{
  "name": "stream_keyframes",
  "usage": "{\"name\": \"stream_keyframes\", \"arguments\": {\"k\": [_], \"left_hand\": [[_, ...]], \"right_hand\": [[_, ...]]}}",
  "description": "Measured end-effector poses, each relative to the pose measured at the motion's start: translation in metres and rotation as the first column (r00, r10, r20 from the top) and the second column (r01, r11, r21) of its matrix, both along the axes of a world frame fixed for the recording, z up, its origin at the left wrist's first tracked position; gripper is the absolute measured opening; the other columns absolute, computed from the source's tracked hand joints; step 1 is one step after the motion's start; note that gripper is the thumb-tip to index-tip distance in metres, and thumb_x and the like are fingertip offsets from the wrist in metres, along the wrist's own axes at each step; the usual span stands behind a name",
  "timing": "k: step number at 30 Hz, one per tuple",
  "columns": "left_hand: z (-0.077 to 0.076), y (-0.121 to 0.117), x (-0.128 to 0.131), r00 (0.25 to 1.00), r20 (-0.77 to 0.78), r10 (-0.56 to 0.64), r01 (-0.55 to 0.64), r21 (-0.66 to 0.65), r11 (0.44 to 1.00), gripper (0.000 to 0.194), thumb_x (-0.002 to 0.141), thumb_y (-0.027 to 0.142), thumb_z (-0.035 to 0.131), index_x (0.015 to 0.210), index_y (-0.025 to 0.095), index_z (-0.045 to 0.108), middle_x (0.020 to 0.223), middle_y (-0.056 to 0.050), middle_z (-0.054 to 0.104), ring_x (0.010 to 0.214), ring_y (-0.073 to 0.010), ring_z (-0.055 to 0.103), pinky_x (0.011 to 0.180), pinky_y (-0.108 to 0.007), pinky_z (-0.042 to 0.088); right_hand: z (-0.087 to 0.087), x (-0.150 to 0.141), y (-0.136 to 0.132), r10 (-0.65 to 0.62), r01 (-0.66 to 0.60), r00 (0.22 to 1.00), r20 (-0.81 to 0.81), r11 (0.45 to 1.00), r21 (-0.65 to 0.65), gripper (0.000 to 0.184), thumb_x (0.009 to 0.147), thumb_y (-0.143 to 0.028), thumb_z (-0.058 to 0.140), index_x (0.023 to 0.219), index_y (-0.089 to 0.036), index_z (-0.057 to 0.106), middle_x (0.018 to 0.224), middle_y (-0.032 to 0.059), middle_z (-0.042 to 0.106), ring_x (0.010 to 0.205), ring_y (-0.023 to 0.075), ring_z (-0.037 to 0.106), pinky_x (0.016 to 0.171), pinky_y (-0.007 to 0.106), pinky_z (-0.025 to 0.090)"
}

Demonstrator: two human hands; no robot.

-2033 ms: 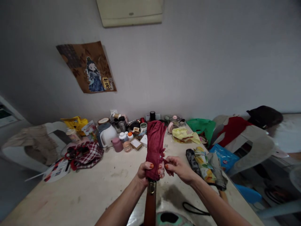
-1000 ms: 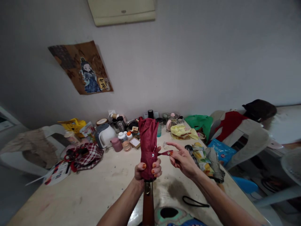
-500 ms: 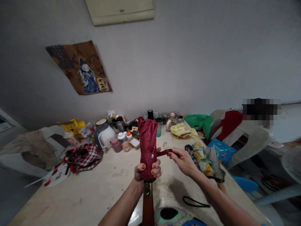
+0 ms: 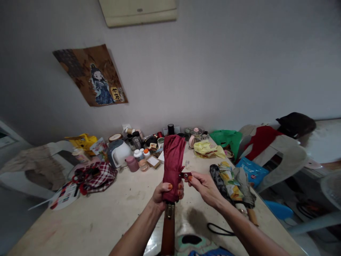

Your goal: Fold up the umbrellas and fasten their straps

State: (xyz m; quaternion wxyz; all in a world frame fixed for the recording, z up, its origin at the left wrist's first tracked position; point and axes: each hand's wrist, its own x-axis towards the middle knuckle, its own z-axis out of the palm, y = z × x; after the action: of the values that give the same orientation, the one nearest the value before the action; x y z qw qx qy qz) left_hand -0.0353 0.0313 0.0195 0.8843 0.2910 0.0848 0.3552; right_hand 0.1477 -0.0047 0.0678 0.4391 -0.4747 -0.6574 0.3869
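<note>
A folded maroon umbrella [image 4: 173, 156] stands upright in front of me, tilted slightly right, its brown handle [image 4: 168, 231] pointing down toward me. My left hand [image 4: 161, 193] is closed around the lower part of its canopy, thumb in front and fingertips showing on the right side. Out from the canopy's right side runs a short maroon strap [image 4: 187, 175] with a metal snap. Its end is pinched between the thumb and fingers of my right hand [image 4: 201, 183]. A black cord loop [image 4: 220, 230] lies beneath my right forearm.
Folded umbrellas [image 4: 231, 183] lie at the table's right side. Along the back stand a kettle [image 4: 119, 154], a pink cup [image 4: 132, 163], bottles and a glass pot [image 4: 196, 133]. A checkered cloth bag [image 4: 99, 177] sits left. Beyond the right edge, a person's dark-haired head [image 4: 297, 124] shows near chairs.
The umbrella has turned in my left hand and leans a little more to the right. The canopy's front snap is out of sight, and the strap's own snap now faces me.
</note>
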Motion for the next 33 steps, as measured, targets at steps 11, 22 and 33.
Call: {"name": "stream_keyframes", "arguments": {"k": [11,22,33], "left_hand": [[-0.002,0.001,-0.001,0.991,-0.116,0.061,-0.071,-0.081,0.994,0.046,0.053,0.023,0.077,0.093,0.003,0.065,0.076,-0.008,0.064,0.061,-0.0128,0.059,0.060,-0.025,0.044],[0.010,-0.003,0.000,0.957,-0.230,0.176,-0.159,0.092,0.983,0.046,0.055,0.022,0.073,0.097,0.006,0.066,0.078,-0.010,0.066,0.059,-0.0148,0.059,0.053,-0.025,0.043],[0.011,-0.002,0.000,0.947,-0.253,0.196,-0.180,0.085,0.980,0.044,0.052,0.024,0.075,0.093,0.007,0.068,0.074,-0.008,0.064,0.058,-0.0143,0.058,0.053,-0.025,0.044]], "right_hand": [[-0.011,-0.013,0.003,-0.081,0.080,0.992,0.095,0.997,0.017,0.033,0.085,-0.041,0.036,0.061,-0.019,0.038,0.059,-0.0016,0.037,0.058,0.0115,0.035,0.055,0.024,0.028],[-0.007,-0.014,0.001,-0.102,0.100,0.993,0.057,0.994,0.046,0.034,0.087,-0.041,0.036,0.060,-0.019,0.039,0.057,-0.0021,0.036,0.055,0.0112,0.034,0.053,0.024,0.027],[-0.013,-0.015,-0.001,-0.170,0.143,0.972,0.162,0.976,0.163,0.033,0.091,-0.034,0.038,0.062,-0.019,0.037,0.059,-0.0015,0.038,0.057,0.0119,0.037,0.055,0.025,0.027]]}}
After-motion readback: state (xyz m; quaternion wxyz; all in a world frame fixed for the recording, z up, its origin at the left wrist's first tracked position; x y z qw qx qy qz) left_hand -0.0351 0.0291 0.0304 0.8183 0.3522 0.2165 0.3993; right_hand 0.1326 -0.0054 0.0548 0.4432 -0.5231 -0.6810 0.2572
